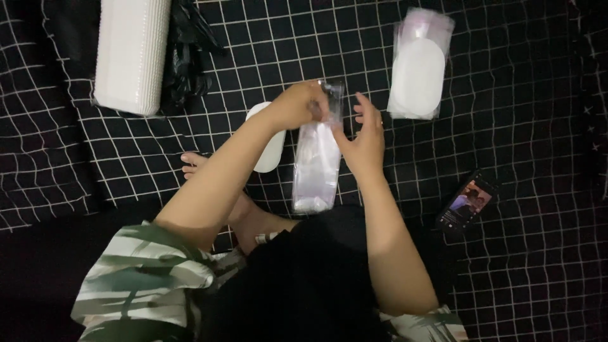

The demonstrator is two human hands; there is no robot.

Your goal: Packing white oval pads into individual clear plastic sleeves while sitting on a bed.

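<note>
Item: clear plastic bag (316, 161), lying lengthwise on the black checked sheet (519, 253), just in front of the person's lap.
Left hand (297, 104): closing on the bag's top edge, pinching it.
Right hand (364, 142): hovering beside the bag's mouth, fingers loosely spread, holding nothing.
Nearby: white oval pad (269, 149) under the left forearm; pack of white pads (418, 69); phone (467, 202).
Handling note: probably best keeping the mouth taut while working it.

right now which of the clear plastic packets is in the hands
The long clear packet at centre, pinched at its top by the left hand; the other packet lies untouched at upper right.
</note>
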